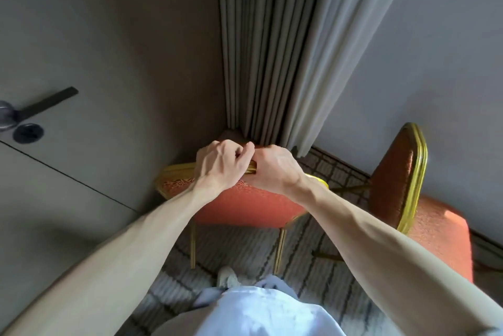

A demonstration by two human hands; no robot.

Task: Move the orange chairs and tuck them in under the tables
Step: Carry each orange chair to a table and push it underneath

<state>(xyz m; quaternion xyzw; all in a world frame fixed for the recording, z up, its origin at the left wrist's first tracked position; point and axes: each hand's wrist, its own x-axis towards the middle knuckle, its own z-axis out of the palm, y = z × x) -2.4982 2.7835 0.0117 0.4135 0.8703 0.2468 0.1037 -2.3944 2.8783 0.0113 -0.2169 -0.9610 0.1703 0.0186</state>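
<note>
Orange chair [239, 207] with a gold frame stands straight ahead against the curtain [272, 63], its top rail [177, 169] running left to right. Left hand [217, 165] and right hand [275, 169] curl round the rail's middle, touching, equally near.

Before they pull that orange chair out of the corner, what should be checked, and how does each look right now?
1. Grip: ok. The left hand and right hand both hold the chair by its top rail.
2. Free of the curtain: cannot tell; it hangs right behind the rail.
3. Path past the second chair: ok, it stands apart on the right.
4. Foot clearance: not ok; a shoe sits between the near legs.
5. Table to aim for: cannot tell, none in view.
</note>
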